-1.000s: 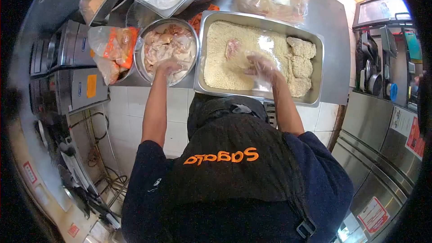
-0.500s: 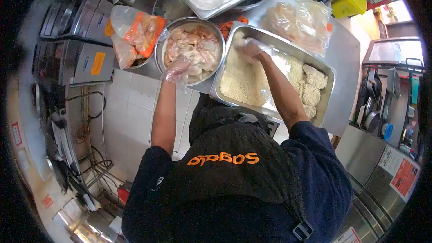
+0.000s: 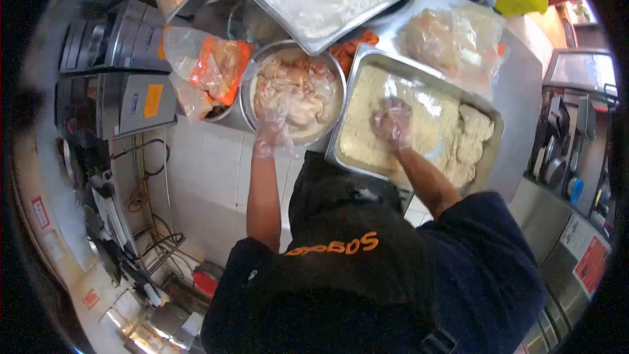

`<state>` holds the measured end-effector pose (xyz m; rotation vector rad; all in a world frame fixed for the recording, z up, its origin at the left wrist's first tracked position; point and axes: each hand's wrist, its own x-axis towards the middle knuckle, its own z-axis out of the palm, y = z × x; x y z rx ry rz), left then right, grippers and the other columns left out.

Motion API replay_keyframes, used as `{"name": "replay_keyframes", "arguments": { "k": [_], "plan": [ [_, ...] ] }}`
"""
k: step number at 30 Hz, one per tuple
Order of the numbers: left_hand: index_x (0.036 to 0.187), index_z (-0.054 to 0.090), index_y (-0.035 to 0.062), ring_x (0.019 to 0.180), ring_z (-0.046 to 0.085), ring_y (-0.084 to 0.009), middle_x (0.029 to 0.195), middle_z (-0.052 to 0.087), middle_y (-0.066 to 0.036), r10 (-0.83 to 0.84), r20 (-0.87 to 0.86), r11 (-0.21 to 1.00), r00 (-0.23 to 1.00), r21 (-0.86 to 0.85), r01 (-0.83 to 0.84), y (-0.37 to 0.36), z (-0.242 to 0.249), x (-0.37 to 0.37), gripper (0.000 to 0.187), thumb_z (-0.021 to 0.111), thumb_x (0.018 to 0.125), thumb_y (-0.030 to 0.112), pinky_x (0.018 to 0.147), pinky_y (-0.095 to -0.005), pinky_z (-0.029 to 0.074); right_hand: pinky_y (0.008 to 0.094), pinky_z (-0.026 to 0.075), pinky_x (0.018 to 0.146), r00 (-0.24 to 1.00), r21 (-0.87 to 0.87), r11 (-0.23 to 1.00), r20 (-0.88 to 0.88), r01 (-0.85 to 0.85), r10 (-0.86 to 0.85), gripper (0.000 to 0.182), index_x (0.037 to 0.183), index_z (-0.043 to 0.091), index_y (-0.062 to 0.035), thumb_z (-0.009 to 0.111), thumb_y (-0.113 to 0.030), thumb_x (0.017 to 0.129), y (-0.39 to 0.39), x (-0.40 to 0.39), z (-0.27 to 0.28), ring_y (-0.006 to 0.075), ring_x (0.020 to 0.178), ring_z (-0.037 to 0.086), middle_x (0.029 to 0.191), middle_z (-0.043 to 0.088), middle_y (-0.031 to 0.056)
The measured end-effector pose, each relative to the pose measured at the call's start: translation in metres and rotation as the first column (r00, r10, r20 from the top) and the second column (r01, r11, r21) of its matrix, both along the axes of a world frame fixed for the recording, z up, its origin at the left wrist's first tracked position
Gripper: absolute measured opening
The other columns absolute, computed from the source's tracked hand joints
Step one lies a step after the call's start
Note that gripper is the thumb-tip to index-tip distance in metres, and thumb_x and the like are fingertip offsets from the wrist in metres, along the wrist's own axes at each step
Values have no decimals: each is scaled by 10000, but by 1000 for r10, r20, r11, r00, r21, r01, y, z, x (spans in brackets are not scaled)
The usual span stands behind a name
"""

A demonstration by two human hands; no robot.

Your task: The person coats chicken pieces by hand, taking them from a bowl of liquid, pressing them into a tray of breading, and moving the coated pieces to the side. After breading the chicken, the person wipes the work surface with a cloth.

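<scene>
A clear plastic glove covers my left hand, which is at the near edge of a round metal bowl of raw meat pieces; its fingers are blurred against the meat. My right hand, also gloved, is over the pale crumbs in a deep metal tray. Its fingers look curled, and whether they hold anything is not clear. Several crumb-coated pieces lie along the right side of this tray.
Beyond the bowl is a tray of white flour. Plastic bags stand left of the bowl and behind the crumb tray. An orange cloth lies between bowl and tray. Grey appliances are at the left.
My right hand has moved from the tray's far left part toward its middle and nearer to me. My left hand has drawn back slightly toward the bowl's near rim. The view has shifted.
</scene>
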<state>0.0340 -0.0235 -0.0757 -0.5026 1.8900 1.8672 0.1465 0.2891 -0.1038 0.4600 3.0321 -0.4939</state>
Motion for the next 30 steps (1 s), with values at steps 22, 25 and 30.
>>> {"name": "replay_keyframes", "arguments": {
  "k": [22,25,30],
  "plan": [
    [1192,415,19,864,509,-198,1013,539,-111,-100,124,995,987,9,99,18,-15,-10,454,575,768,42,711,-334,428,433,362,906,948,63,960,-190,272,-256,445,1042,569,-28,444,-404,839,-1,-28,-9,332,1000,513,1038,567,177],
    [1194,412,26,842,505,-194,1003,539,-108,-94,122,996,988,17,93,20,-19,-13,452,569,771,45,690,-328,421,396,357,915,984,57,986,-91,156,-150,444,1091,545,-49,486,-391,814,7,-23,4,284,1032,503,1064,561,153],
    [1198,406,38,806,498,-187,985,540,-105,-87,144,996,986,14,86,17,-23,-9,449,561,777,49,655,-319,409,474,315,915,984,-149,976,101,161,-147,473,1128,523,-50,464,-399,815,18,-30,14,317,1042,477,1104,532,177]
  ]
}}
